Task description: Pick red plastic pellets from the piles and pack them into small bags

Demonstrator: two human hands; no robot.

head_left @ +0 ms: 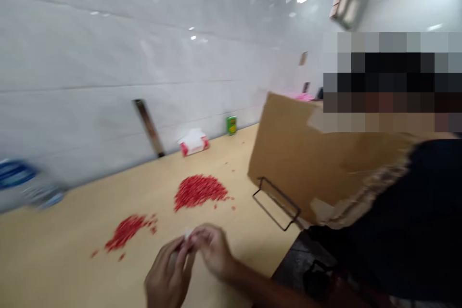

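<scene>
My left hand (166,272) and my right hand (215,252) meet over the front of the table, their fingertips pinched together. Between them is a small pale bit (187,234) with some red by it, too blurred to name. Beyond my hands lies a large heap of small red pieces (199,191), like beads or seeds. To the left is a smaller, looser heap of the same red pieces (126,232), with several strays around it.
A cardboard sheet (288,149) stands at the right, a thin black wire frame (276,204) before it. A person in dark clothing (407,231) is behind it. Along the wall are a tissue pack (194,142), a green box (231,125) and a clear plastic bottle (39,195).
</scene>
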